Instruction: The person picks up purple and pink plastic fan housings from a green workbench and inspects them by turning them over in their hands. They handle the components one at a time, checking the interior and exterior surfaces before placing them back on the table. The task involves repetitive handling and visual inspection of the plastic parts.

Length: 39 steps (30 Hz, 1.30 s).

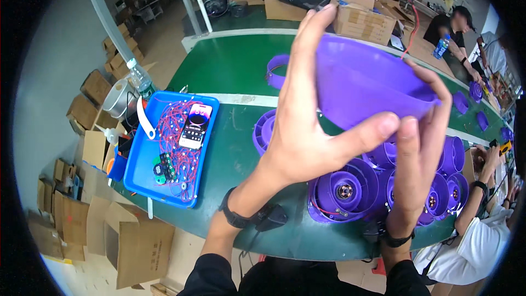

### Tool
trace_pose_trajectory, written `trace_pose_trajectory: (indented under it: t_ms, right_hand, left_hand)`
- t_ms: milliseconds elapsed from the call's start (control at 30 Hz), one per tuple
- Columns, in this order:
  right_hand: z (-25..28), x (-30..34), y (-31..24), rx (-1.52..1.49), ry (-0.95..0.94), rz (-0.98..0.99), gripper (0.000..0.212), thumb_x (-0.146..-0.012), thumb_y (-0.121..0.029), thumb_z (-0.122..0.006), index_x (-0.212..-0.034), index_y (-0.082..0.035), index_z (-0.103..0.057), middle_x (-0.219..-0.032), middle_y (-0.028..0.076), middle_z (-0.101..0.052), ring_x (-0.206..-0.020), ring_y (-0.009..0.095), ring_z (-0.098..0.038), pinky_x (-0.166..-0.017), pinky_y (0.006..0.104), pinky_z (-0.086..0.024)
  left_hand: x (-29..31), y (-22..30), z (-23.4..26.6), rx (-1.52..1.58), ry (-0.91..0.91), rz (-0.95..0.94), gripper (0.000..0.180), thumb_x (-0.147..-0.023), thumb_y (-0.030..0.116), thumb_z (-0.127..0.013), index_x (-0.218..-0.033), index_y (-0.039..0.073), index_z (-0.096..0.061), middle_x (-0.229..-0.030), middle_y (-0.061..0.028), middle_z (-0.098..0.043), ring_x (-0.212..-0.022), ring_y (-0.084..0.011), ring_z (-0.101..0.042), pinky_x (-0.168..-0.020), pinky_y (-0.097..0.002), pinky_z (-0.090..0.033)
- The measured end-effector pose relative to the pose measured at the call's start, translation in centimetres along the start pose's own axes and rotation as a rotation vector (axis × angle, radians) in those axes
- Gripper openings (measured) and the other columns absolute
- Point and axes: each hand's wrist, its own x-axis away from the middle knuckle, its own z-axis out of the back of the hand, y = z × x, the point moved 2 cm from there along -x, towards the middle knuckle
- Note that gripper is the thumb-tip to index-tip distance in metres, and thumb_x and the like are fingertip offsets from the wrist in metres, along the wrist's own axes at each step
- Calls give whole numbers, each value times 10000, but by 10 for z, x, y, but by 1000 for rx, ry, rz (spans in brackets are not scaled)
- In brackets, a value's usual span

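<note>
A long green worktop [235,71] runs through a workshop with cardboard boxes [82,225] on the floor at the left, carrying a blue tray [137,170] of red wiring with a phone [195,126] on it and a cluster of purple round housings [350,189] near the front edge. Raised above those housings, a purple cone-shaped shell [361,85] is grasped from both sides: the left hand [307,131] has fingers [307,38] up its left wall and thumb under the rim, while the right hand [422,148] curls over the right rim. Both forearms rise from the lower edge, wrists banded, palms turned inward.
</note>
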Motion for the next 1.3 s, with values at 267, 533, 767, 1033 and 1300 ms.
trace_pose_trajectory:
  t_ms: [267,533,767,1033,1300]
  right_hand:
    - [-9,2,3,-144,-25,-45,633,-917,-265,-688,-1385,14,-366,-1403,230,-401,-1185,273,-545,-961,387,-479]
    - [-4,1,-1,-52,-93,-23,583,-965,-242,-591,-1419,14,-329,-1486,207,-335,-1310,262,-435,-1110,389,-330]
    - [3,0,-1,-124,-128,-100,601,-989,-322,-550,-1433,17,-328,-1379,197,-456,-1242,241,-488,-1059,364,-373]
    - [21,-8,-6,10,-119,-263,583,-1049,-434,-338,-1360,47,-446,-1112,132,-629,-1046,196,-605,-960,309,-443]
    - [4,-2,-3,-232,-203,-137,802,-948,-494,-532,-1483,33,-254,-1173,219,-645,-886,170,-679,-735,223,-511]
  left_hand:
    - [-4,-2,6,-21,65,55,675,-1035,495,-283,-1463,-25,-336,-1490,-247,-384,-1364,-287,-406,-1130,-385,-312]
    - [-5,1,0,96,56,21,837,-839,400,-751,-1419,-14,-312,-1177,-172,-582,-1045,-241,-611,-908,-361,-501]
    - [-8,-5,18,45,-37,-6,780,-833,358,-738,-1418,-10,-375,-1231,-163,-562,-1070,-228,-601,-913,-356,-494]
    - [-10,1,36,-175,-251,-73,860,-625,73,-851,-1379,-32,-451,-1204,-168,-643,-1022,-219,-673,-869,-328,-554]
    - [-12,0,56,86,-40,242,575,-933,363,-603,-1319,-51,-499,-924,-138,-685,-716,-172,-671,-594,-264,-492]
